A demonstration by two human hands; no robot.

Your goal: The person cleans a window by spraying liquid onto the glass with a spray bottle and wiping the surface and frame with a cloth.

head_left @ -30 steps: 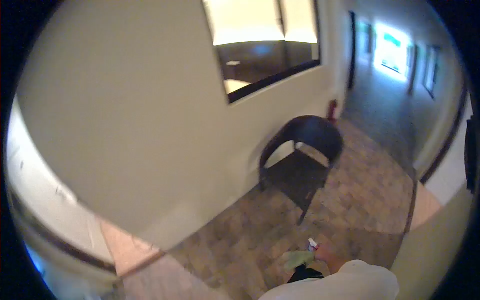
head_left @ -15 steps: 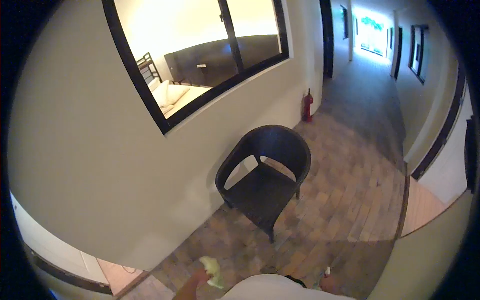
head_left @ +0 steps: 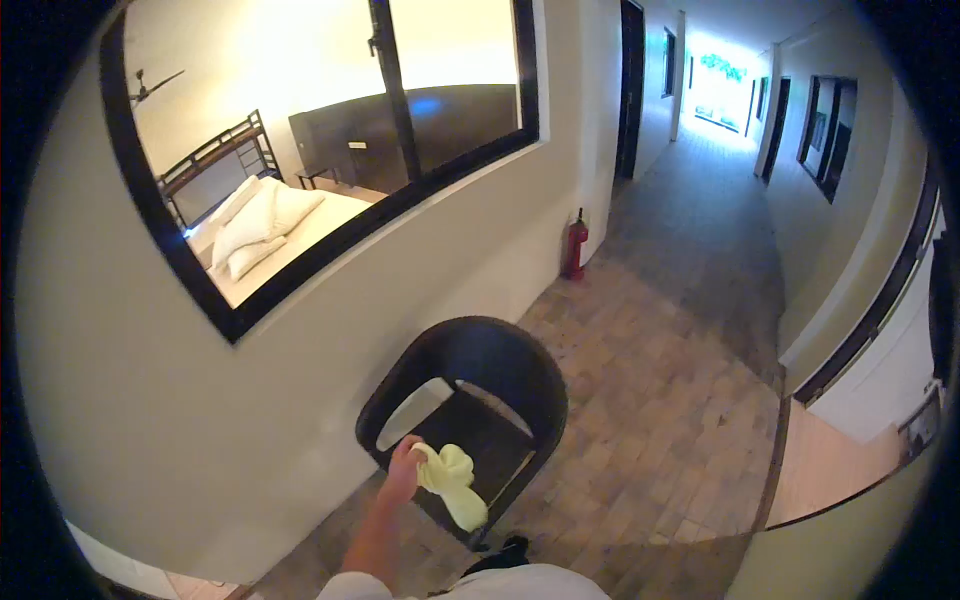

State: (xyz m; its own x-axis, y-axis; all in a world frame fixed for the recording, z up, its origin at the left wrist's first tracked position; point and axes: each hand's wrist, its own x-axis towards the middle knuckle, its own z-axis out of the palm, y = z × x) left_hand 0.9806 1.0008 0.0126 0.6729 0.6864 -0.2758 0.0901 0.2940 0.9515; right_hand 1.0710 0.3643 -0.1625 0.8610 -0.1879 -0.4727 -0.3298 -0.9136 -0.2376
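Observation:
My left hand reaches forward at the lower middle, its fingers closed on a pale yellow cloth. The cloth hangs bunched and loose over the front part of the seat of a dark armchair. Whether the cloth touches the seat I cannot tell. The chair has a rounded back with an opening beneath it and stands beside the wall. My right hand is out of the picture.
A dark-framed window in the pale wall shows a bed with pillows. Farther along, a red fire extinguisher stands against the wall. The tiled corridor floor runs toward a bright far end. At the right is a doorway.
My left hand has moved forward and up with the cloth, over the chair. The right hand, earlier holding something with a white top, has left view. The chair appears closer.

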